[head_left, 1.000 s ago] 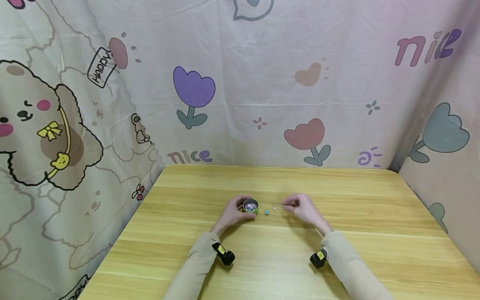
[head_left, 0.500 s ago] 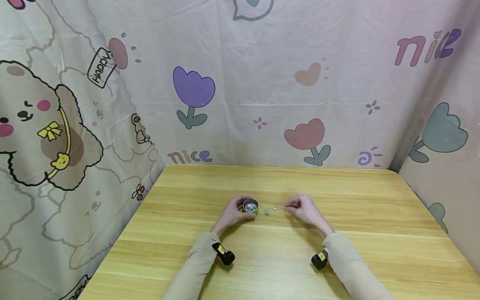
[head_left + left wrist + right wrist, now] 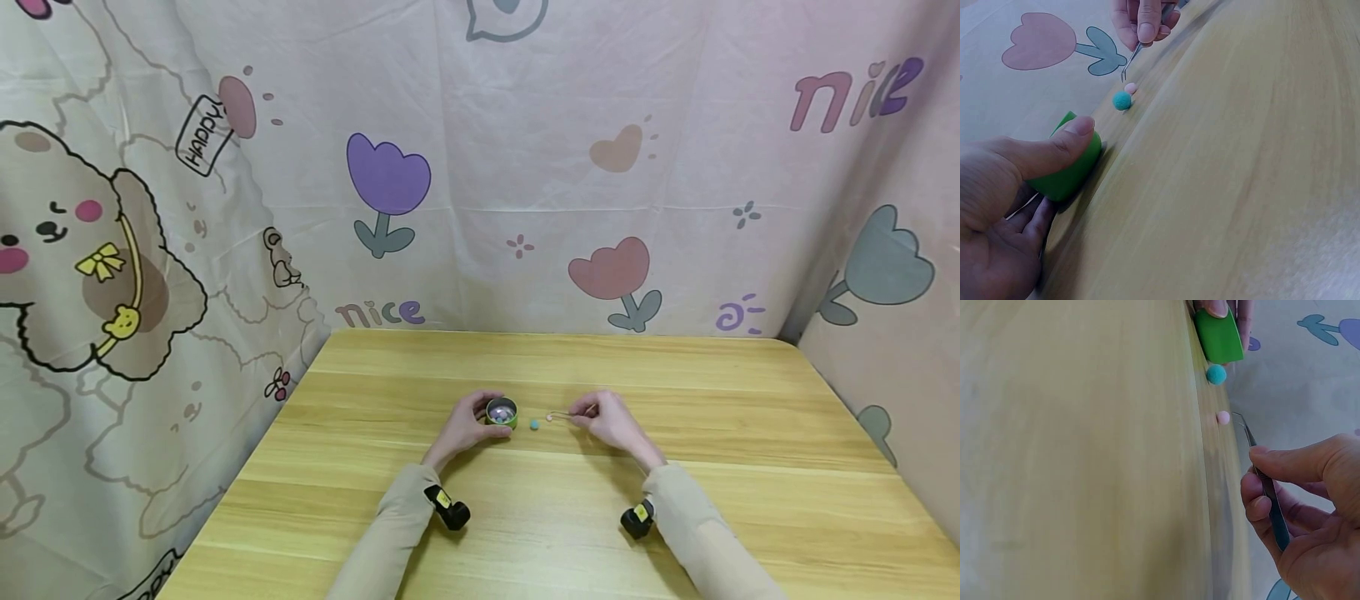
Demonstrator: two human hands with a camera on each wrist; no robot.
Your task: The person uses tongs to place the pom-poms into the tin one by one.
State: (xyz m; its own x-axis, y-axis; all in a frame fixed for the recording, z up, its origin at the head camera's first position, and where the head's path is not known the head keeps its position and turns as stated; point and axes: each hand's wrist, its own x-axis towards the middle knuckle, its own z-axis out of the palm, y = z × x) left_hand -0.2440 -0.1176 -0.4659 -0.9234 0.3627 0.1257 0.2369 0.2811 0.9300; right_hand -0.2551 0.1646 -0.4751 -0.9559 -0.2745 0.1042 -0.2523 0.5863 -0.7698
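Observation:
My left hand (image 3: 467,427) grips a small round green container (image 3: 1072,169), thumb on the near side and fingers behind. From above, several small pale things show inside it. My right hand (image 3: 609,421) pinches a pair of bent-tip tweezers (image 3: 1267,481) between thumb and fingers. The tweezer tips, slightly apart, are beside a small pink ball (image 3: 1223,417) on the table; whether they touch it I cannot tell. A larger teal ball (image 3: 1122,100) lies between the pink ball and the container.
All of this stands on a wood-grain table (image 3: 375,517). A printed cloth (image 3: 510,167) hangs behind the table's far edge and along both sides. Black wrist cameras (image 3: 637,518) are strapped over the sleeves.
The tweezers in my right hand have shifted slightly down, their tips coming from above the pink ball to beside it. My left hand, the container and both balls stay put.

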